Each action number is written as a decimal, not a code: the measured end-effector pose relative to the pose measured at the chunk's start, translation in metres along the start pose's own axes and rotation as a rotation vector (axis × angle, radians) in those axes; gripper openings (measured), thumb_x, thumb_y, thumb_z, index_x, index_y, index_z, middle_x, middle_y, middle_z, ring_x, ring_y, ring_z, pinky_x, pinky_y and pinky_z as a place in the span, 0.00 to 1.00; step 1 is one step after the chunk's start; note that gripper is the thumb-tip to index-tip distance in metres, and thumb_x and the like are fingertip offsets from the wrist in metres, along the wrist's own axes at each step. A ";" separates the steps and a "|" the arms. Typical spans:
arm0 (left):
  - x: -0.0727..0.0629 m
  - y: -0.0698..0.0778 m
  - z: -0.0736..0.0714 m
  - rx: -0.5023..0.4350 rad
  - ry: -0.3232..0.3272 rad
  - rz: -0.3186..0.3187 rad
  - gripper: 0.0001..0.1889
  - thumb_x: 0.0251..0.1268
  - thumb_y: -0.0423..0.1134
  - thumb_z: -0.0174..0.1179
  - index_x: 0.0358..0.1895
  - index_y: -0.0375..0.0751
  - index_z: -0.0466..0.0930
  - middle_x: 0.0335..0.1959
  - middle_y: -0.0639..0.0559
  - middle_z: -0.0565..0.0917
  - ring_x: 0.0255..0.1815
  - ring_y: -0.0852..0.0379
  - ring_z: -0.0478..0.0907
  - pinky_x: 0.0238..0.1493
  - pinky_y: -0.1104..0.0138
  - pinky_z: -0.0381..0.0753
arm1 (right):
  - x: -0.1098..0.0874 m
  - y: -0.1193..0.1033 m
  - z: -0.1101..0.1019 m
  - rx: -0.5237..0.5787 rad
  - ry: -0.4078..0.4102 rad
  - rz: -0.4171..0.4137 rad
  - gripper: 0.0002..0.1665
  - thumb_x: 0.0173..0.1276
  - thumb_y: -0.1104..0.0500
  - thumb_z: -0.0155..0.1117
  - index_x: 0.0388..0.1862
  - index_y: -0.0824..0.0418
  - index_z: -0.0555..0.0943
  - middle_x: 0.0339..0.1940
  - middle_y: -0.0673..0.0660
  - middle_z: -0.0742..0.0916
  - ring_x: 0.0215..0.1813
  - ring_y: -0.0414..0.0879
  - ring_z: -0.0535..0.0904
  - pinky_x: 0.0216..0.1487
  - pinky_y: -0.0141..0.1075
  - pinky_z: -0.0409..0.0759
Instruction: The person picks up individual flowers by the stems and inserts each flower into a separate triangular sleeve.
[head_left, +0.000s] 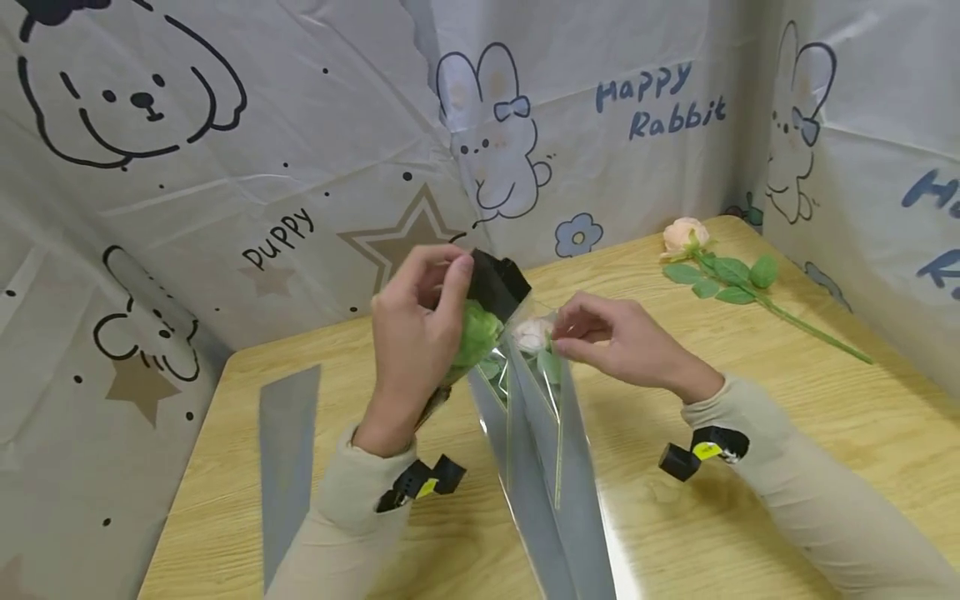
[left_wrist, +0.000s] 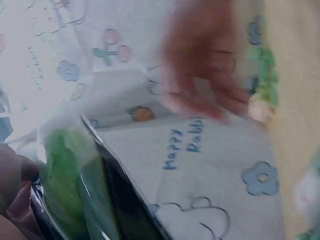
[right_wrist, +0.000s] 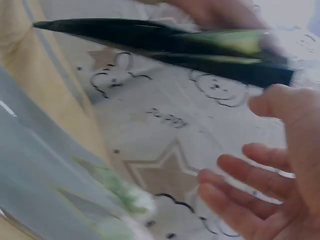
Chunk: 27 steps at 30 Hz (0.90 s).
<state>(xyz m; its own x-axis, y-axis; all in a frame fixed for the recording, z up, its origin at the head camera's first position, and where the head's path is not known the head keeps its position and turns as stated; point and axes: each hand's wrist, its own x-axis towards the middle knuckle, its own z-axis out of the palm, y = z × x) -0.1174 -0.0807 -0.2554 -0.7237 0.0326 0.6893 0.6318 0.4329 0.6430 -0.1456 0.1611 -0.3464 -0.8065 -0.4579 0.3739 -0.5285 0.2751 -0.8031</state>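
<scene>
My left hand (head_left: 411, 346) grips a black flower sleeve (head_left: 498, 285), tilted above the table, with a green flower (head_left: 477, 335) inside clear film. In the left wrist view the same green flower (left_wrist: 65, 175) shows through the film beside the curled fingers. My right hand (head_left: 618, 340) is near the clear top of grey flower sleeves, its fingers loosely bent; the right wrist view shows them spread with nothing between them. Two grey sleeves (head_left: 546, 467) lie side by side on the table below. A pale pink rose (head_left: 531, 333) with green leaves shows in the right-hand one.
At the back right a peach rose (head_left: 685, 237) lies on the wooden table (head_left: 652, 517), its leafy stem (head_left: 817, 329) pointing toward the right edge. A flat grey sleeve (head_left: 288, 467) lies at the left. Printed cloth (head_left: 337, 108) encloses the back and sides.
</scene>
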 end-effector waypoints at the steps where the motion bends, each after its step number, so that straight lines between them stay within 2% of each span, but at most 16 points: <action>1: 0.007 0.004 -0.004 -0.033 0.020 -0.023 0.09 0.76 0.36 0.60 0.44 0.32 0.84 0.38 0.39 0.92 0.32 0.58 0.89 0.31 0.77 0.82 | 0.002 0.000 0.005 -0.016 -0.065 0.027 0.12 0.73 0.56 0.70 0.52 0.56 0.81 0.47 0.51 0.90 0.47 0.39 0.89 0.55 0.33 0.88; 4: 0.025 0.017 -0.012 -0.124 0.080 -0.078 0.09 0.76 0.37 0.60 0.46 0.32 0.83 0.38 0.39 0.92 0.28 0.67 0.83 0.28 0.76 0.78 | 0.007 -0.004 0.023 0.042 -0.186 0.040 0.27 0.70 0.54 0.72 0.65 0.55 0.77 0.57 0.55 0.88 0.56 0.47 0.88 0.62 0.38 0.87; 7: 0.038 0.029 -0.018 -0.171 0.133 -0.088 0.09 0.77 0.38 0.60 0.46 0.35 0.83 0.34 0.45 0.91 0.22 0.69 0.75 0.23 0.74 0.70 | 0.013 -0.014 0.039 0.151 -0.227 0.021 0.37 0.69 0.55 0.74 0.74 0.55 0.70 0.63 0.57 0.86 0.61 0.53 0.86 0.65 0.41 0.85; 9: 0.045 0.037 -0.021 -0.189 0.154 -0.085 0.08 0.77 0.40 0.60 0.46 0.38 0.83 0.32 0.50 0.91 0.21 0.67 0.72 0.21 0.72 0.65 | 0.018 -0.023 0.050 0.231 -0.243 0.000 0.42 0.68 0.54 0.74 0.77 0.55 0.66 0.64 0.58 0.85 0.63 0.57 0.85 0.66 0.43 0.85; 12: 0.053 0.051 -0.022 -0.242 0.195 -0.076 0.07 0.78 0.41 0.60 0.46 0.41 0.83 0.30 0.55 0.89 0.21 0.64 0.74 0.21 0.71 0.66 | 0.026 -0.040 0.061 0.332 -0.249 -0.051 0.49 0.67 0.50 0.76 0.81 0.55 0.61 0.59 0.61 0.87 0.57 0.54 0.87 0.62 0.46 0.87; 15: 0.060 0.060 -0.020 -0.302 0.263 -0.039 0.07 0.79 0.40 0.57 0.47 0.40 0.81 0.26 0.59 0.85 0.19 0.64 0.67 0.20 0.70 0.61 | 0.030 -0.054 0.066 0.393 -0.222 -0.096 0.45 0.67 0.52 0.76 0.78 0.58 0.65 0.53 0.63 0.88 0.51 0.50 0.88 0.56 0.47 0.89; 18: 0.064 0.062 -0.019 -0.321 0.326 0.018 0.07 0.80 0.38 0.55 0.47 0.39 0.79 0.25 0.62 0.82 0.17 0.64 0.60 0.19 0.70 0.56 | 0.028 -0.063 0.062 0.397 -0.157 -0.107 0.33 0.70 0.58 0.72 0.71 0.61 0.71 0.53 0.64 0.87 0.49 0.46 0.89 0.52 0.45 0.90; 21: 0.067 0.059 -0.018 -0.362 0.331 -0.040 0.06 0.80 0.40 0.55 0.49 0.43 0.78 0.24 0.59 0.81 0.17 0.63 0.57 0.20 0.69 0.54 | 0.022 -0.066 0.050 0.380 -0.100 -0.104 0.28 0.73 0.60 0.68 0.68 0.63 0.74 0.55 0.65 0.87 0.48 0.44 0.88 0.51 0.43 0.91; 23: 0.068 0.053 -0.018 -0.393 0.297 -0.105 0.07 0.80 0.41 0.56 0.51 0.45 0.78 0.31 0.55 0.87 0.20 0.65 0.69 0.22 0.74 0.67 | 0.019 -0.065 0.042 0.369 -0.078 -0.097 0.29 0.74 0.60 0.67 0.70 0.64 0.73 0.55 0.64 0.87 0.48 0.42 0.89 0.50 0.42 0.91; 25: 0.067 0.045 -0.016 -0.436 0.240 -0.188 0.09 0.80 0.43 0.56 0.54 0.45 0.77 0.39 0.49 0.90 0.30 0.64 0.83 0.34 0.76 0.82 | 0.016 -0.065 0.034 0.369 -0.049 -0.074 0.28 0.74 0.60 0.66 0.70 0.65 0.73 0.53 0.59 0.89 0.47 0.41 0.89 0.49 0.41 0.91; 27: 0.063 0.035 -0.013 -0.463 0.162 -0.245 0.11 0.80 0.43 0.56 0.56 0.43 0.76 0.49 0.42 0.90 0.44 0.55 0.91 0.47 0.67 0.91 | 0.015 -0.065 0.026 0.361 -0.004 -0.045 0.26 0.74 0.60 0.66 0.68 0.66 0.74 0.50 0.53 0.90 0.46 0.41 0.90 0.47 0.40 0.92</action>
<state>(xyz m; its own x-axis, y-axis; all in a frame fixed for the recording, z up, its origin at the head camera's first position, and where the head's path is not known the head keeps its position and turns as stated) -0.1375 -0.0753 -0.1850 -0.8361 -0.1741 0.5202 0.5329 -0.0323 0.8456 -0.1164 0.1146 -0.3012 -0.7830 -0.4664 0.4115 -0.4355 -0.0613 -0.8981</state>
